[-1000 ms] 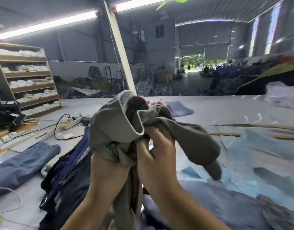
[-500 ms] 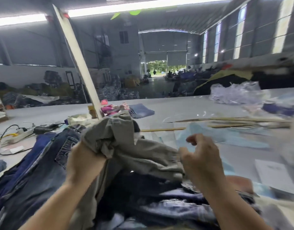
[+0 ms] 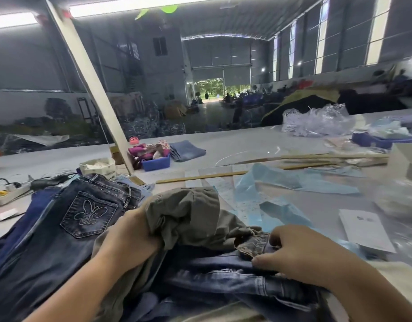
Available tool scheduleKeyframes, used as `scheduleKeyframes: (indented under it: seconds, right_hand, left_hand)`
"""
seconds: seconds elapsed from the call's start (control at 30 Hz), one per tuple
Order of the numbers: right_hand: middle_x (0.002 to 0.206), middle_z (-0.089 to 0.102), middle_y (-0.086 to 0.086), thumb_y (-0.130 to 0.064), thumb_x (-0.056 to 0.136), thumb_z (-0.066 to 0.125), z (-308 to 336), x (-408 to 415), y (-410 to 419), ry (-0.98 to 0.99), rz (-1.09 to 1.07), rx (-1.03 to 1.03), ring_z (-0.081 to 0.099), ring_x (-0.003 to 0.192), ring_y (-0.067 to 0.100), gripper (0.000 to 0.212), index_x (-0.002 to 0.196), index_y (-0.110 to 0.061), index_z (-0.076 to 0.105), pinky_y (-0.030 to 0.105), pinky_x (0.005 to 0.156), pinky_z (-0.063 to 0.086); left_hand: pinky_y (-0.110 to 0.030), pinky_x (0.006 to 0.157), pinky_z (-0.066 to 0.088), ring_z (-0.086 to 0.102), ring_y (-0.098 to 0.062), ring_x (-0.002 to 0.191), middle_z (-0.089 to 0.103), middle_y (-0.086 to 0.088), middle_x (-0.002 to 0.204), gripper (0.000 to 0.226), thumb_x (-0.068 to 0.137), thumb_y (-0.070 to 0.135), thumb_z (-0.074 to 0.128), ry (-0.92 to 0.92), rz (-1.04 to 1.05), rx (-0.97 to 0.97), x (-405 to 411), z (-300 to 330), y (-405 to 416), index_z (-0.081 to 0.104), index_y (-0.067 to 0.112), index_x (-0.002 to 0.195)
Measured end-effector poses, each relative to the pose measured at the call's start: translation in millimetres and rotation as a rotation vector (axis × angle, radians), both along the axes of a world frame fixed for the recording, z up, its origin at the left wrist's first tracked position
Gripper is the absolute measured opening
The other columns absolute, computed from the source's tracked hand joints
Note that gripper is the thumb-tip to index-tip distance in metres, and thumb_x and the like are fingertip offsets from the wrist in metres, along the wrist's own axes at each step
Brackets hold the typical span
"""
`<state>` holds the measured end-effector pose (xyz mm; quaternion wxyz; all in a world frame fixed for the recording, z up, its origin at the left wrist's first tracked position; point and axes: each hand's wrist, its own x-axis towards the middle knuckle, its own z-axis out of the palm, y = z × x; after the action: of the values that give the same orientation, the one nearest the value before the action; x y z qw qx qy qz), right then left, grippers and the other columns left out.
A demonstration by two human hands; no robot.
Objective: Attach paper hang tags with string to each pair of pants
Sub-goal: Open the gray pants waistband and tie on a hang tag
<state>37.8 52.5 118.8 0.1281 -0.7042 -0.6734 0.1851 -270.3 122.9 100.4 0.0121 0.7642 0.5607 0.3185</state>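
While both hands work a heap of pants on a grey table [image 3: 258, 145], the left hand [image 3: 130, 238] grips bunched khaki pants [image 3: 188, 214].
Right hand [image 3: 300, 249] pinches a denim waistband [image 3: 253, 246] btwn thumb & curled fingers, just beside the khaki pair. Dark jeans [image 3: 84, 217] w/ a stitched pocket lie to the left, touching the khaki. White tags [image 3: 365, 228] lie on the table to the right, near the right hand. Far side: blue bin [image 3: 156, 164] holds pink & patterned cloth; white tub [image 3: 100, 167] w/ pale contents, unclear what; clear bag [image 3: 316, 122] of white bits.
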Motion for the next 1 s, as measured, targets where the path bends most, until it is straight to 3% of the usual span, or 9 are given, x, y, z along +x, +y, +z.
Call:
scheduleKeyframes:
  seconds: [0.17, 0.3, 0.37, 0.47, 0.57, 0.67, 0.8, 0.87, 1.0]
  right_hand:
    - [0.101, 0.067, -0.008, -0.054, 0.075, 0.071, -11, 30, -1, 0.171, -0.033, 0.189, 0.062, 0.090, 0.005, 0.047, 0.109, -0.022, 0.065, 0.025, 0.078, 0.049]
    - [0.095, 0.068, -0.005, -0.042, 0.080, 0.074, -19, 47, -4, 0.223, -0.093, 0.207, 0.063, 0.094, 0.007, 0.036, 0.108, -0.021, 0.066, 0.029, 0.084, 0.050]
    - [0.092, 0.070, -0.003, -0.041, 0.080, 0.074, -23, 48, -8, 0.201, -0.109, 0.218, 0.064, 0.092, 0.010, 0.028, 0.093, -0.018, 0.068, 0.031, 0.086, 0.050]
    - [0.085, 0.065, -0.005, -0.046, 0.082, 0.063, -29, 43, -18, 0.089, -0.040, 0.333, 0.059, 0.084, 0.007, 0.028, 0.082, -0.018, 0.066, 0.024, 0.079, 0.046]
    - [0.091, 0.064, -0.018, -0.057, 0.079, 0.052, -32, 26, -31, -0.134, 0.148, 0.508, 0.061, 0.092, 0.008, 0.035, 0.080, -0.027, 0.071, 0.030, 0.088, 0.046]
    - [0.079, 0.068, -0.020, -0.062, 0.075, 0.044, -36, 14, -39, -0.331, 0.278, 0.681, 0.068, 0.076, 0.009, 0.041, 0.074, -0.035, 0.075, 0.040, 0.084, 0.040]
    - [0.068, 0.066, -0.013, -0.036, 0.070, 0.038, -47, 2, -33, -0.474, 0.309, 0.687, 0.068, 0.062, 0.014, 0.038, 0.072, -0.033, 0.076, 0.053, 0.077, 0.059]
    - [0.067, 0.066, -0.012, -0.040, 0.071, 0.041, -51, 0, -29, -0.476, 0.351, 0.649, 0.066, 0.059, 0.017, 0.033, 0.071, -0.032, 0.073, 0.042, 0.062, 0.060]
    - [0.068, 0.064, -0.022, -0.058, 0.058, 0.069, -39, 6, -29, -0.413, 0.480, 0.601, 0.060, 0.059, 0.009, 0.026, 0.073, -0.037, 0.073, 0.023, 0.051, 0.045]
  left_hand:
    - [-0.026, 0.076, 0.058, 0.071, -0.011, 0.089, 0.076, 0.008, 0.091, 0.032, 0.068, 0.041, 0.078, -0.513, -0.294, 0.128, 10, 21, 5, 0.074, 0.026, 0.096]
    - [-0.015, 0.072, 0.056, 0.070, 0.001, 0.085, 0.075, 0.013, 0.089, 0.060, 0.058, 0.068, 0.081, -0.808, -0.390, 0.109, 27, 32, -1, 0.073, 0.017, 0.088]
    - [-0.012, 0.072, 0.053, 0.066, 0.007, 0.090, 0.074, 0.019, 0.096, 0.032, 0.070, 0.050, 0.077, -0.538, -0.414, 0.073, 35, 19, -5, 0.073, 0.035, 0.097]
    - [-0.010, 0.070, 0.046, 0.061, 0.011, 0.090, 0.067, 0.032, 0.088, 0.028, 0.067, 0.057, 0.063, -0.043, -0.277, -0.091, 42, -13, -5, 0.064, 0.047, 0.093]
    - [-0.019, 0.073, 0.048, 0.059, 0.011, 0.089, 0.063, 0.034, 0.089, 0.035, 0.065, 0.065, 0.062, -0.009, -0.212, -0.149, 48, -20, -2, 0.058, 0.048, 0.096]
    - [-0.007, 0.070, 0.043, 0.055, 0.017, 0.090, 0.058, 0.043, 0.094, 0.046, 0.058, 0.065, 0.069, 0.035, -0.244, -0.214, 50, -7, -12, 0.047, 0.063, 0.098]
    - [-0.009, 0.091, 0.035, 0.043, 0.018, 0.113, 0.045, 0.048, 0.119, 0.115, 0.039, 0.069, 0.075, 0.220, -0.122, -0.343, 37, -9, -45, 0.002, 0.078, 0.127]
    - [-0.027, 0.105, 0.032, 0.032, 0.004, 0.133, 0.023, 0.041, 0.142, 0.121, 0.054, 0.066, 0.069, 0.334, -0.032, -0.322, 32, -17, -59, -0.019, 0.067, 0.136]
    - [-0.028, 0.101, 0.036, 0.033, -0.001, 0.135, 0.017, 0.037, 0.148, 0.117, 0.066, 0.056, 0.065, 0.352, -0.036, -0.339, 33, -18, -73, -0.023, 0.054, 0.142]
